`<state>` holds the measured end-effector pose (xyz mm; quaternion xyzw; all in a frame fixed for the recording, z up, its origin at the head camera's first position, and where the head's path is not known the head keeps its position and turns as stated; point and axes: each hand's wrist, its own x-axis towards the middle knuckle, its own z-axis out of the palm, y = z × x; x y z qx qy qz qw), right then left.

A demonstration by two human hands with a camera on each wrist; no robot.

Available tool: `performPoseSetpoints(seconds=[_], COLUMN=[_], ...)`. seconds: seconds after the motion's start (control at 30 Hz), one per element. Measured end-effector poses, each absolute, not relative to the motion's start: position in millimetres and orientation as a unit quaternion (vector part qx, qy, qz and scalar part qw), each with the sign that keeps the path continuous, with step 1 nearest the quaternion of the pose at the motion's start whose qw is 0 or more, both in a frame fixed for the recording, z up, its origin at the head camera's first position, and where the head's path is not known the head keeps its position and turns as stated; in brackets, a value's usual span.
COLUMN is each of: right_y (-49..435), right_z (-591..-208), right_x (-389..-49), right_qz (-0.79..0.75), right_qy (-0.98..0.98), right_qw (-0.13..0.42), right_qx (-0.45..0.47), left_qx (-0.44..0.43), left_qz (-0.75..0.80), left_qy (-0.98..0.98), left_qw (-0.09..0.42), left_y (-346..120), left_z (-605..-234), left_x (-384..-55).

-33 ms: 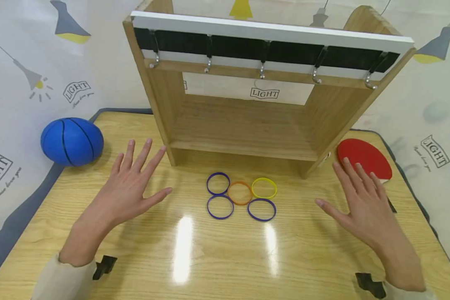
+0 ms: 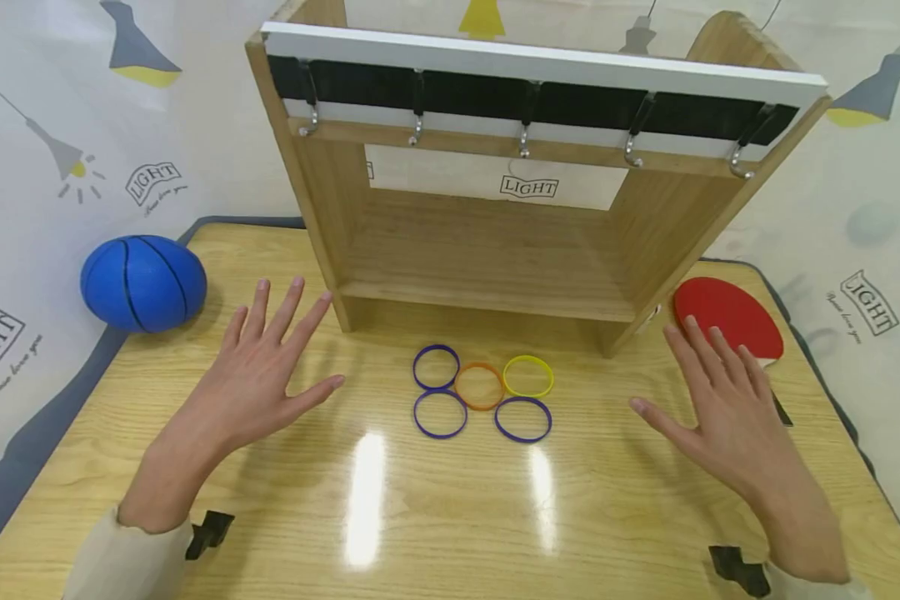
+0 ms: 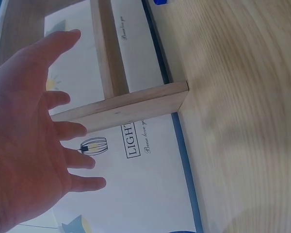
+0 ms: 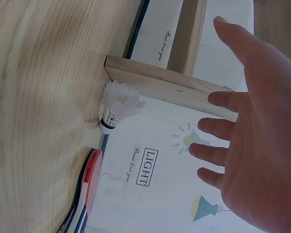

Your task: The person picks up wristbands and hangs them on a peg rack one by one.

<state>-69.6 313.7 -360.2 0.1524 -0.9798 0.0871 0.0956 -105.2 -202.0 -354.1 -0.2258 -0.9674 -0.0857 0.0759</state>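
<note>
- Nearest were two beige sleeves (image 2: 131,557), with two black clips (image 2: 210,534) beside the wrists.
- The left hand (image 2: 251,383) was over the left part of the table (image 2: 450,508), back upward, fingers straight and spread, pointing away and a little right.
- The right hand (image 2: 731,421) was over the right part, fingers straight and spread, pointing away and a little left; the two hands were well apart.
- Between them, five rings (image 2: 482,408) lay flat on the table, their faces up: three blue, one orange, one yellow. Orange sat in the middle, two blue touched each other on its left, yellow lay to its far right and the third blue to its near right. The cluster's long axis ran left to right.
- One red paddle (image 2: 727,302) lay partly behind the right fingers in the head view, its long axis slanting, handle toward the near right.
- Beyond the rings stood one wooden rack (image 2: 487,302), long axis left to right, its front toward the person, with five silver hooks (image 2: 524,143) along its top bar.
- One shuttlecock (image 4: 117,104) was beside the rack's right foot, its base pointing toward the paddle.
- One blue ball (image 2: 144,283) rested at the far left.
</note>
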Motion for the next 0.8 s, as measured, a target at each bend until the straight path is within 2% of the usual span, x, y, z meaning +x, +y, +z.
performPoseSetpoints(seconds=[0.27,0.37,0.53,0.6,0.7,0.8], right_y=[312.4,311.9,302.7,296.4,285.2,272.6], right_z=[-362.6,-361.6,-355.4,-352.8,-350.4,-349.9], right_x=[-68.4,-67.8,-68.1,-69.3,-70.9,-72.3], right_qz=[0.092,0.096,0.116,0.117,0.115,0.116], right_qy=[-0.98,-0.98,-0.978,-0.976,-0.974,-0.972], right_qw=[0.097,0.095,0.092,0.093,0.086,0.07], right_qx=[0.148,0.144,0.148,0.158,0.174,0.191], left_qx=[-0.232,-0.239,-0.241,-0.226,-0.193,-0.158], left_qz=[-0.096,-0.124,-0.253,-0.323,-0.425,-0.509], left_qy=[-0.964,-0.957,-0.914,-0.89,-0.852,-0.817], left_qw=[0.081,0.109,0.206,0.23,0.236,0.22], left_y=[-201.2,-200.9,-193.5,-188.3,-179.1,-169.0], left_z=[-355.1,-354.8,-352.3,-349.3,-340.0,-325.8], left_x=[-104.9,-106.2,-117.6,-125.1,-135.5,-142.9])
